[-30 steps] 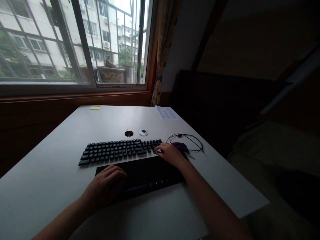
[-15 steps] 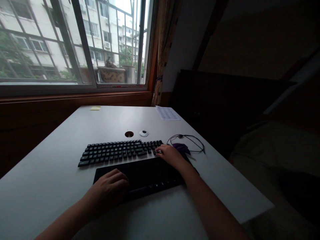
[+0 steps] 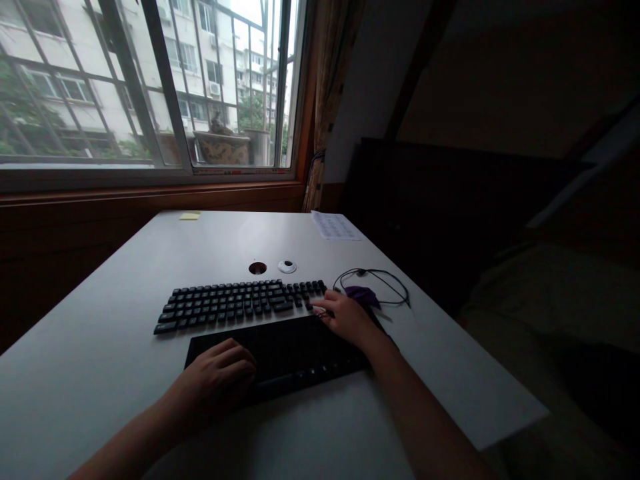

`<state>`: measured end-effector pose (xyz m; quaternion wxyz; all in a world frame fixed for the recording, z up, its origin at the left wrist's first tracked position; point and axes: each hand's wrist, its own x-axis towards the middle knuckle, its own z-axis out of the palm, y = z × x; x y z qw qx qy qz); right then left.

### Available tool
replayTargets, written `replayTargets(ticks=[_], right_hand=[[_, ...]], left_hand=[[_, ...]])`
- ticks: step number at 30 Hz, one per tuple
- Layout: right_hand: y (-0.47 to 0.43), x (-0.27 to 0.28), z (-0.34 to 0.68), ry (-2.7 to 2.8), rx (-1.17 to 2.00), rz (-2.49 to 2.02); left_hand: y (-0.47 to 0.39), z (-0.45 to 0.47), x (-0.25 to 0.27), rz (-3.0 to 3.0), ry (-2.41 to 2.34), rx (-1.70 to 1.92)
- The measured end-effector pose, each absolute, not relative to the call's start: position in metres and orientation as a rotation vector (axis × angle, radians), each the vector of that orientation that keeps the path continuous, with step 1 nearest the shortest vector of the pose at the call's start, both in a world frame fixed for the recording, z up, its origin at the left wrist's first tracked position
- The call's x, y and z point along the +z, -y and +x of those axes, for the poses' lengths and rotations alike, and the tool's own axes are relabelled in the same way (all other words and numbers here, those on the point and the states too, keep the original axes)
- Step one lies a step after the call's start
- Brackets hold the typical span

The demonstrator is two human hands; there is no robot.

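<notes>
My left hand (image 3: pixel 223 370) is curled over the left end of a black keyboard base (image 3: pixel 295 350), steadying it on the desk; the thumb is hidden. The base lies slightly tilted toward its right side, its surface too dark to make out in detail. Just beyond it, rows of loose black keycaps (image 3: pixel 225 307) are laid out in keyboard order. My right hand (image 3: pixel 347 317) is over the base's upper right part, index finger and thumb close together beside the right end of those rows. Whatever small thing is between these fingertips is too dark to identify.
A purple cloth (image 3: pixel 363 295) and a looped black cable (image 3: pixel 400 280) lie right of the keycaps. Behind them are a cable hole (image 3: pixel 257 268), its white cover (image 3: pixel 287 267), a printed sheet (image 3: pixel 335 227) and a yellow note (image 3: pixel 190 216). The desk's right edge (image 3: pixel 450 327) runs close by.
My right hand has drawn back slightly to the right, and its fingers have shifted beside the keycaps. The left hand stays on the keyboard base.
</notes>
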<state>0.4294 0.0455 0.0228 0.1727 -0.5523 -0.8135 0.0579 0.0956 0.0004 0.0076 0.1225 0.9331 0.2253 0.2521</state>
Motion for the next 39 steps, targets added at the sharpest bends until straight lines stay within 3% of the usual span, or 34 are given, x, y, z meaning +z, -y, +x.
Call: replayTargets(ticks=[28,39], right_hand=[[-0.048,0.020,0.418,2.329,0.076,-1.730],[-0.045,0.038,0.442,1.866,0.190,-1.436]], left_hand=[[-0.001,0.095,0.006,2.742,-0.671,0.704],[0.000,0.096,0.009,2.734,-0.659,0.724]])
